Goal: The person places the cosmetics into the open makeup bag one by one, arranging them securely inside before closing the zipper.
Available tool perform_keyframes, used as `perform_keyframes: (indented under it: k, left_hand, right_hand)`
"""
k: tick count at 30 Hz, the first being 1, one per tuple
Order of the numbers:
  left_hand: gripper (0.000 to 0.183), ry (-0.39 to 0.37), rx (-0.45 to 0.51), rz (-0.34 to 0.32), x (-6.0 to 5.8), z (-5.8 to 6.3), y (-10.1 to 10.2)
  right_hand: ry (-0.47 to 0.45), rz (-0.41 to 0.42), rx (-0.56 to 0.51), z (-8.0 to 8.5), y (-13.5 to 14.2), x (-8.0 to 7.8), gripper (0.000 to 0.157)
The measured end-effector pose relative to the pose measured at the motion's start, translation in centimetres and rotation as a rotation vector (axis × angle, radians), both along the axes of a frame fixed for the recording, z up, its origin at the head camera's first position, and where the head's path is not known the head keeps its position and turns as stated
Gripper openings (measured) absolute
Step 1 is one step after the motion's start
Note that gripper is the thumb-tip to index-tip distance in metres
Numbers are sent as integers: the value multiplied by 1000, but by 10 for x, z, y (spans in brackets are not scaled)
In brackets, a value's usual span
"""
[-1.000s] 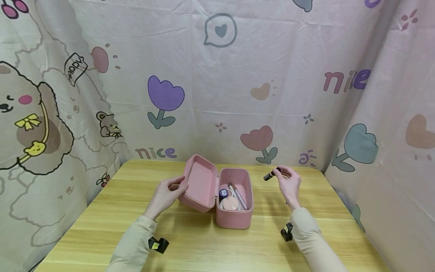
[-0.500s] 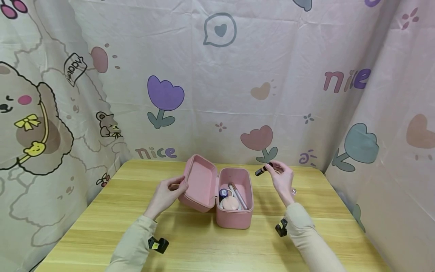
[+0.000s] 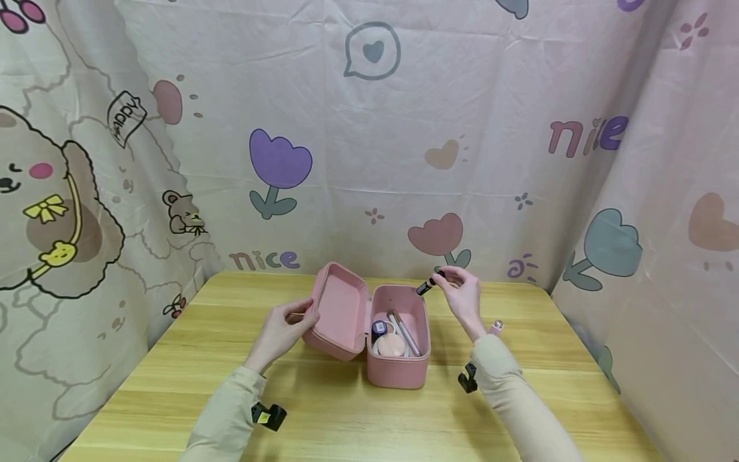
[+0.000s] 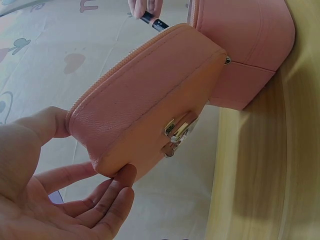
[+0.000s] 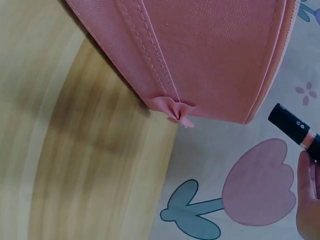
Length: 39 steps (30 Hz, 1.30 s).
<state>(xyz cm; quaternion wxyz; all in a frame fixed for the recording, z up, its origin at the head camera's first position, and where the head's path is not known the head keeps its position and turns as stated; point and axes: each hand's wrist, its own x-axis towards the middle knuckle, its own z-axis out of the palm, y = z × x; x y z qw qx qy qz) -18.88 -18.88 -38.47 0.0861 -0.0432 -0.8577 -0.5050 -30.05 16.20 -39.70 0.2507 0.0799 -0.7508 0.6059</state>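
Note:
A pink makeup case (image 3: 398, 373) stands on the table with its lid (image 3: 342, 305) swung out to the left. My left hand (image 3: 283, 333) pinches the lid's outer corner between thumb and fingers; the left wrist view shows its zip edge and gold buckle (image 4: 177, 132). Up at the case's back right rim, my right hand (image 3: 464, 297) holds a black lipstick (image 3: 427, 286) with a peach band by one end, tilted down to the left. Inside the case lie a round puff (image 3: 391, 345), a dark blue-topped jar (image 3: 379, 328) and a brush (image 3: 406, 332).
A small pink item with a clear, shiny top (image 3: 496, 327) stands on the wooden table (image 3: 323, 417), partly hidden behind my right wrist. A printed curtain (image 3: 358, 160) hangs close behind the table's far edge and along both sides.
My right hand has moved left with the lipstick, from right of the case to its back right rim. The pink item behind the wrist has come into sight. The left hand and lid stay still.

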Motion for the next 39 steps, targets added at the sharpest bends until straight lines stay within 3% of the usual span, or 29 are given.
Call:
perform_keyframes:
  k: [12,25,39]
  left_hand:
    - [49,-1,1,1,0,-1,-1]
    - [49,-1,7,-1,0,0,0]
    - [48,-1,1,3,1,0,1]
  right_hand:
    - [-48,18,310,3,-14,-9,21]
    - [-61,34,499,2,-27,-19,15]
    - [-170,97,739,-1,-33,-21,13]
